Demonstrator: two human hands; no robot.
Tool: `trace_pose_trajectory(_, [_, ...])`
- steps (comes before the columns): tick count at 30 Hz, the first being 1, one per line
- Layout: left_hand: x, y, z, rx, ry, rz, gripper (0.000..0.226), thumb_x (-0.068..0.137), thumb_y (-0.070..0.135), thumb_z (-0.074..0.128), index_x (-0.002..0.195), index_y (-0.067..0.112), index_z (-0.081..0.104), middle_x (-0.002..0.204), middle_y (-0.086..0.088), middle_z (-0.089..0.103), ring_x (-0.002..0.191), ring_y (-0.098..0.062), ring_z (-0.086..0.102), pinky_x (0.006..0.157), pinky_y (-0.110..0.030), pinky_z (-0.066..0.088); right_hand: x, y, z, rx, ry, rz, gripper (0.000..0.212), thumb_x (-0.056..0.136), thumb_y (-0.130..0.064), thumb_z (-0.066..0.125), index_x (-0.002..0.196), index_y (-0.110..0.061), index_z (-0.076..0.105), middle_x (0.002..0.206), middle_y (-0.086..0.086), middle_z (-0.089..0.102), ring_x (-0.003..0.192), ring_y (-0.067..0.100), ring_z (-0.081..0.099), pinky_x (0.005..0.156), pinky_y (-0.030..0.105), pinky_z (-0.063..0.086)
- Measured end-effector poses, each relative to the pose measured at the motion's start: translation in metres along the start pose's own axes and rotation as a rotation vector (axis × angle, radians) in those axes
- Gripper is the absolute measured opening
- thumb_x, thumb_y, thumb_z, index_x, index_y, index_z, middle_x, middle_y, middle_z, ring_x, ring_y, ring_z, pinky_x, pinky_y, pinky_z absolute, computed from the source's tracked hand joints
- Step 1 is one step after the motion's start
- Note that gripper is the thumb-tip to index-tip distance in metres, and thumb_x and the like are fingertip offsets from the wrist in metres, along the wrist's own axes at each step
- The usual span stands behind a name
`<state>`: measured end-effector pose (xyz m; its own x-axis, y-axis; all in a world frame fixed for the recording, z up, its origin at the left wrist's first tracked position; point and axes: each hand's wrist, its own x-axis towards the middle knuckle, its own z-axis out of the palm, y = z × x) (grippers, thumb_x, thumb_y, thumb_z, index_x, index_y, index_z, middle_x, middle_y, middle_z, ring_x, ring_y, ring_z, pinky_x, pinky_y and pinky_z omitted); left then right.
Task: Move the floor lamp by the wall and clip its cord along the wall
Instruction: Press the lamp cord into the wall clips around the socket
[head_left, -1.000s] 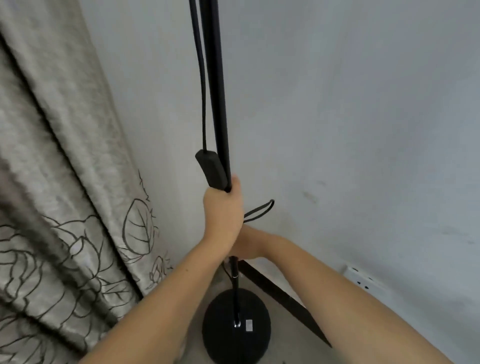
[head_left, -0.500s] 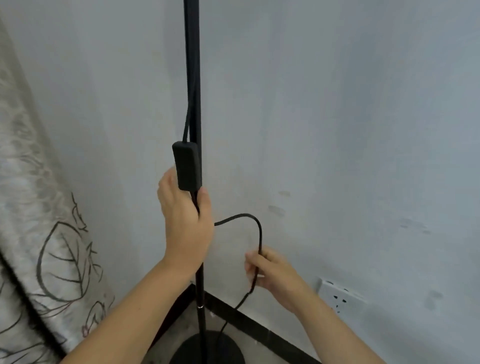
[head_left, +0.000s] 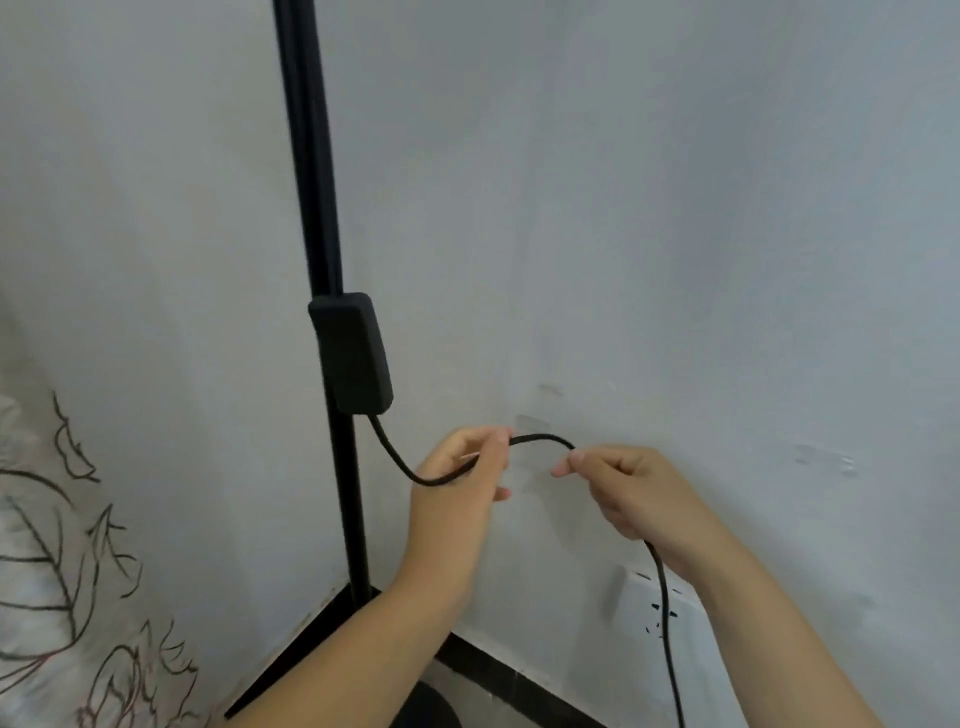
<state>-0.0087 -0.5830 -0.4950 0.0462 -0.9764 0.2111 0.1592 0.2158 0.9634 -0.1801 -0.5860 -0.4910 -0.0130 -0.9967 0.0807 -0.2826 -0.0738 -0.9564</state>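
While a leaf-patterned curtain (head_left: 62, 545) hangs at far left, the floor lamp's pole (head_left: 322, 234) stands in the corner, its inline switch (head_left: 353, 358) beside it. From the switch the cord (head_left: 400, 462) sags right into the left hand (head_left: 457, 478), pinched shut on it; the right hand (head_left: 623, 488) pinches it too, above the wall socket (head_left: 670, 618). Tugging the short span taut could tip the lamp

Soft, even daylight, no glare; faint shadows on wall (head_left: 675, 208); wide-angle bending at edges; slight blur.
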Motion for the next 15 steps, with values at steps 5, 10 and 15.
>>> trace_pose_trajectory(5, [0.037, -0.02, 0.02, 0.007, -0.003, -0.054, 0.021, 0.091, 0.018, 0.054, 0.076, 0.015, 0.069, 0.061, 0.003, 0.062, 0.055, -0.011, 0.058, 0.049, -0.023, 0.048, 0.009, 0.003, 0.012, -0.351, 0.104, -0.057, 0.028, 0.089, -0.026, 0.049, 0.077, -0.026, 0.073, 0.037, -0.01, 0.037, 0.032, 0.006, 0.03, 0.036, 0.013, 0.024])
trace_pose_trajectory(10, [0.061, -0.027, 0.027, -0.047, 0.004, -0.065, 0.019, 0.092, 0.006, 0.049, 0.076, 0.006, 0.059, 0.062, -0.004, 0.061, 0.05, -0.013, 0.062, 0.048, -0.021, 0.052, 0.023, 0.009, 0.02, -0.363, 0.242, -0.05, 0.026, 0.086, -0.02, 0.051, 0.068, -0.022, 0.069, 0.034, -0.015, 0.044, 0.039, 0.005, 0.038, 0.045, 0.016, 0.031])
trace_pose_trajectory(15, [0.065, -0.041, 0.026, -0.245, 0.08, -0.089, 0.012, 0.094, 0.005, 0.048, 0.087, -0.001, 0.056, 0.075, -0.015, 0.065, 0.056, -0.016, 0.069, 0.054, -0.021, 0.056, 0.022, 0.011, 0.005, -0.285, 0.346, -0.024, 0.027, 0.085, -0.026, 0.059, 0.061, -0.018, 0.068, 0.042, -0.008, 0.038, 0.046, 0.012, 0.035, 0.05, 0.025, 0.03])
